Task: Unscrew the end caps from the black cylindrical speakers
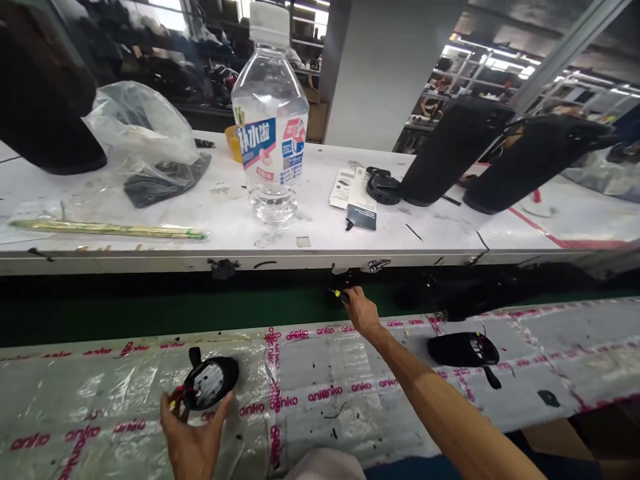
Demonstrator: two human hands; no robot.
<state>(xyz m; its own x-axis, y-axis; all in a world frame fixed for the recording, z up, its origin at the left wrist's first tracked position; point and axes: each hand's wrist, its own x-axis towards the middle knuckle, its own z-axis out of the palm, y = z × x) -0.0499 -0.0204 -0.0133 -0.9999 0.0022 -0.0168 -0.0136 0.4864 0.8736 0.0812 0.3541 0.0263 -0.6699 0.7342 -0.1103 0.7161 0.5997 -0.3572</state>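
My left hand (191,441) grips a black oval housing (213,383) by its near end, thumb and fingers on either side. The housing lies open face up on the plastic-covered near surface, showing a pale inside, red and yellow wires at its left end and a black tab. My right hand (362,312) is stretched forward over the dark gap under the shelf edge, closed around a slim black-and-yellow tool (342,295). Its exact kind is too small to make out. A similar black housing (464,349) with a tab and thin wires lies to the right, apart from both hands.
On the white shelf (320,233) stand a clear water bottle (270,127), a plastic bag (145,133) and tall black cylinders (450,153). Cards (361,217) and a wrapped bundle of thin sticks (110,229) lie there too. Plastic film printed in pink (325,367) covers the near surface.
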